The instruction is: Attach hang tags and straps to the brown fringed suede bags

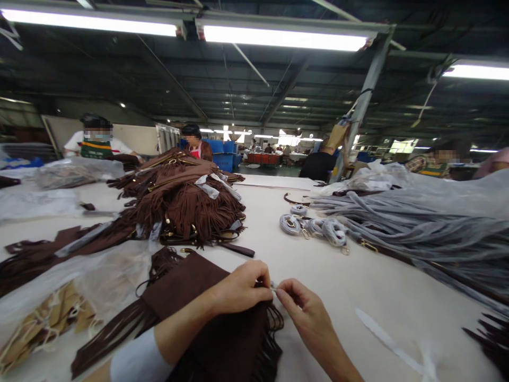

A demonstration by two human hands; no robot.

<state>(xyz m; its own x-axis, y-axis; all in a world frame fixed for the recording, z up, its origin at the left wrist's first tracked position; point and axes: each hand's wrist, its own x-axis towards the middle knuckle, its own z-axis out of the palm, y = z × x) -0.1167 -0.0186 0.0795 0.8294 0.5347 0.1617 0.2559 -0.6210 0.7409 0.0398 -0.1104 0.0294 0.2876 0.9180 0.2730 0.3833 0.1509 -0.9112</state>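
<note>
A dark brown fringed bag (191, 281) lies on the white table in front of me, its long fringe strips spreading to the left and lower right. My left hand (242, 286) rests over the bag's right edge with thumb and forefinger pinched together. Close beside it, my right hand (304, 310) is also pinched, fingertips nearly touching the left ones. A tiny pale bit shows between the two pinches; it is too small to name. The left palm hides part of the bag's edge.
Brown fringed bags (186, 196) with gold zips are heaped behind. Grey wrapped straps (397, 223) and coiled straps (334, 232) lie to the right. Tan tags with white strings (51, 318) sit at lower left, a white strip (387, 339) at lower right. Several people are in the background.
</note>
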